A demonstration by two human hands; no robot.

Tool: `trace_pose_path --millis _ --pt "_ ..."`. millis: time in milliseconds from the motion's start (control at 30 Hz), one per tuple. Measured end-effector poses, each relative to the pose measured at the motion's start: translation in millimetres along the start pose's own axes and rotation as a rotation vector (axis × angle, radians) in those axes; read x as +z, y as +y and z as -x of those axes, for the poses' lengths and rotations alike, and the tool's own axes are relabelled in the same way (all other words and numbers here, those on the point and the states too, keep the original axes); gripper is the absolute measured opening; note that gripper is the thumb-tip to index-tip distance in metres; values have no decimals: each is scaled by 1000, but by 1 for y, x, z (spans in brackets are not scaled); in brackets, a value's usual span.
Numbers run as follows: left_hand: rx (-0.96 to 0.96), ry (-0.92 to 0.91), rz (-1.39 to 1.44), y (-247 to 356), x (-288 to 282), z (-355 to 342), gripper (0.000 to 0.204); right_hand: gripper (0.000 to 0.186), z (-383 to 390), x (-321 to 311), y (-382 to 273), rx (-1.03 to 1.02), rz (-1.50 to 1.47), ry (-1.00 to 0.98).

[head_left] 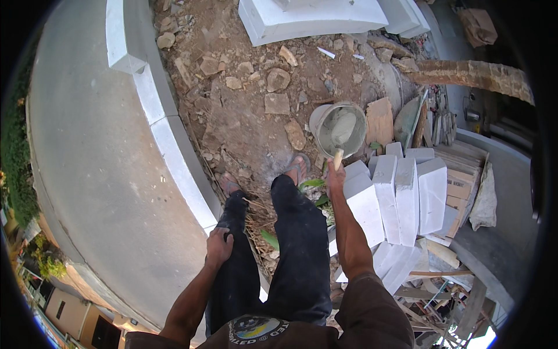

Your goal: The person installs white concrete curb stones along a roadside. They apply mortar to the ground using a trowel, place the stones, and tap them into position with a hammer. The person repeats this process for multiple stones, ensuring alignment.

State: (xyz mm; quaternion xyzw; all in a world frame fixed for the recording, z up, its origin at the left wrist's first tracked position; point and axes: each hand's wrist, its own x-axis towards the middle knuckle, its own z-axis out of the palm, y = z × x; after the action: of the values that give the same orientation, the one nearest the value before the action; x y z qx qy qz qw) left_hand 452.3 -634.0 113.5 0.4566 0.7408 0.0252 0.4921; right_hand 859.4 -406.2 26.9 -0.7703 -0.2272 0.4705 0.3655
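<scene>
My right hand is closed round the pale wooden handle of a trowel. The trowel's grey-coated blade lies inside a round bucket, whose inner wall is smeared with grey mortar. On my left knee rests my left hand, holding nothing that I can see; its thumb stands apart from the bent fingers, whose tips are partly hidden. Just right of my right forearm stand several white blocks, side by side.
A row of white blocks edges the grey slab on the left. Rubble and stones cover the soil ahead. A larger white block lies at the far side. A trunk-like pole juts in at right, above stacked boards.
</scene>
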Motion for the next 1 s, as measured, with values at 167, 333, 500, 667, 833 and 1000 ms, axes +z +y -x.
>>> trace_pose_path --millis 167,333,500,667,833,1000 --pt "-35 -6 5 -6 3 14 33 25 9 -24 -3 31 129 -8" --pt "-128 75 92 -10 11 9 39 28 19 -35 -39 -198 329 -91" --pt "-218 60 164 -9 29 17 47 25 1 12 -75 -452 653 -298" --pt "-250 72 252 -13 50 32 48 26 0 145 -92 -487 683 -676" --pt "-255 87 286 -11 59 31 47 31 19 293 -76 -605 720 -836" --pt "-278 152 330 -15 64 33 43 31 40 443 -43 -666 716 -846"
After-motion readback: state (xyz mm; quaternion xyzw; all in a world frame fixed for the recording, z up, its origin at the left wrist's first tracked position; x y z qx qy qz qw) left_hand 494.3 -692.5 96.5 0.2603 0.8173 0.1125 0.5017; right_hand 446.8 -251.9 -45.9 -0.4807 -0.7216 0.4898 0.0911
